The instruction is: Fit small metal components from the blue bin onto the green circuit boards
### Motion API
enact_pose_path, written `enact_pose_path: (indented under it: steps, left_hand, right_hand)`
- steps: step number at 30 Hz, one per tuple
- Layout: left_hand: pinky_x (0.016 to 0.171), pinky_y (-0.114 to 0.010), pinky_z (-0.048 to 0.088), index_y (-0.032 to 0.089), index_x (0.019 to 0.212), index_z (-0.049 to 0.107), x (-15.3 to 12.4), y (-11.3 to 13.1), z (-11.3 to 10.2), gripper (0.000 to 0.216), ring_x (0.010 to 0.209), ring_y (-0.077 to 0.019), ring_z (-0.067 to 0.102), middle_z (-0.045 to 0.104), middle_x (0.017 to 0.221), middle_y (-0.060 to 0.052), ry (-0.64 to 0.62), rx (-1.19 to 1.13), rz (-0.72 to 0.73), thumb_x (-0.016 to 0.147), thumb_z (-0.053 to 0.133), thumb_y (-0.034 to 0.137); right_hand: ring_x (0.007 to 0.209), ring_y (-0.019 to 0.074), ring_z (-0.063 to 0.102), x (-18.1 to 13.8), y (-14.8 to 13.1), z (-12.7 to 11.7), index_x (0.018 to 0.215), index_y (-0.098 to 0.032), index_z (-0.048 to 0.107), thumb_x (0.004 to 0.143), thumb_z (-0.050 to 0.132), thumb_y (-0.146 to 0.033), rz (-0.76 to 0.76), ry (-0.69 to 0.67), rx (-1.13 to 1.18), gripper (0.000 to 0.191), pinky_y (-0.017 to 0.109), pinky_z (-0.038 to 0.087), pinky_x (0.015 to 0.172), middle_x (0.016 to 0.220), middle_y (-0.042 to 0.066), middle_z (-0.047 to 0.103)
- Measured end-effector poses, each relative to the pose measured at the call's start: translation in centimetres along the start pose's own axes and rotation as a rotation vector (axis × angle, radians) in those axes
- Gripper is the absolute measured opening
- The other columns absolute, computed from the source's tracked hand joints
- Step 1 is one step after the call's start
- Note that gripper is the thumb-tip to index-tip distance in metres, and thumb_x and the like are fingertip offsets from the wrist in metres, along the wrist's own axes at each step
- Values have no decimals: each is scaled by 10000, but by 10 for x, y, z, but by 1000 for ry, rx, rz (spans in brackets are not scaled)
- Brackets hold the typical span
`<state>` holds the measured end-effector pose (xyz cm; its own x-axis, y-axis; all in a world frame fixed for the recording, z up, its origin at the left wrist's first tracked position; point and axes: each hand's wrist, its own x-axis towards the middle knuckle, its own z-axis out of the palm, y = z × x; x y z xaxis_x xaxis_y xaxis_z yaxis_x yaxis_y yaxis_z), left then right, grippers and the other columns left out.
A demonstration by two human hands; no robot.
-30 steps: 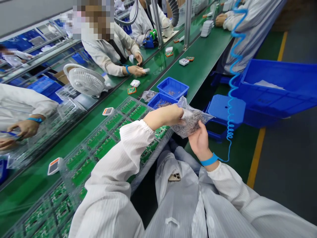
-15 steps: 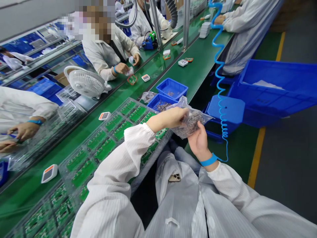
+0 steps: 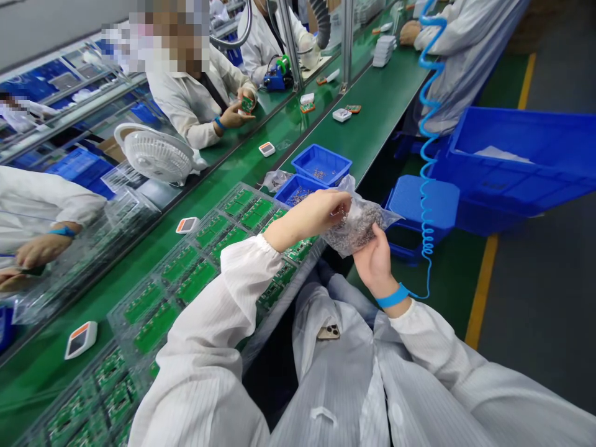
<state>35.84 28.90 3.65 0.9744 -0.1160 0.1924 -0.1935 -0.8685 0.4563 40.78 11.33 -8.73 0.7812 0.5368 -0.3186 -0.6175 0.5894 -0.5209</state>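
Observation:
A clear plastic bag [image 3: 357, 231] full of small metal parts hangs over the near edge of the bench. My right hand [image 3: 375, 259] supports it from below, thumb on the side and the other fingers mostly hidden behind the plastic. At the bag's upper left, my left hand [image 3: 326, 206] has its fingers curled together; tiny bits show by the fingertips, too small to make out. Just beyond are a blue bin [image 3: 300, 184], partly covered by my left hand, and a second blue bin [image 3: 342, 169], both with small parts inside.
Clear trays of green circuit boards [image 3: 198, 280] lie left of my arm. White devices [image 3: 81, 339] sit on the green belt. A coiled blue cord [image 3: 426, 155] runs to my right wristband. A blue stool [image 3: 423, 197] and large crate [image 3: 526, 146] stand right. Co-workers sit opposite.
My left hand has shifted slightly left, its fingers drawn back a little across the bag. The white devices slid toward the lower left. A co-worker opposite now holds up a green circuit board.

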Motion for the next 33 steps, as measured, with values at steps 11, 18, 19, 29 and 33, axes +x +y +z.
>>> enact_pose_path:
  steps: [11, 18, 19, 29, 33]
  left_hand:
    - [845, -283, 610, 197, 1028, 750, -2, -1, -4, 87, 880, -143, 752, 810, 983, -24, 234, -371, -55, 989, 728, 122]
    - [813, -275, 622, 204, 1015, 766, 1, -11, -9, 79, 895, -143, 762, 816, 993, -22, 334, -457, -63, 984, 803, 141]
    - [802, -276, 626, 205, 1016, 764, 1, -17, -11, 75, 896, -146, 767, 817, 1006, -26, 375, -476, -78, 985, 811, 155]
    - [915, -327, 638, 209, 945, 742, 1, -95, -22, 144, 939, -178, 782, 830, 996, -30, 519, -282, -374, 878, 806, 99]
    - [928, -380, 653, 222, 928, 744, 1, -112, -18, 140, 888, -207, 756, 807, 913, -22, 505, -251, -437, 855, 850, 168]
  right_hand:
    - [1398, 271, 785, 1, -2, 2, 1310, -249, 835, 1121, 584, -425, 35, -2, 18, 360, 535, 601, 1303, 1340, 27, 894]
    - [1447, 278, 760, 4, 0, -4, 1320, -264, 830, 1103, 615, -444, 13, -9, 15, 355, 542, 611, 1290, 1342, 27, 891]
    - [1453, 280, 757, 6, 0, -5, 1325, -265, 828, 1097, 622, -447, 9, -9, 15, 357, 544, 615, 1285, 1344, 31, 890]
    - [1410, 286, 782, 9, -15, -12, 1285, -267, 834, 1113, 568, -420, -13, 58, 5, 352, 561, 639, 1255, 1253, 32, 907]
    - [1392, 283, 789, 9, -17, -12, 1285, -265, 828, 1105, 588, -427, -26, 47, 11, 342, 560, 631, 1259, 1304, 38, 899]
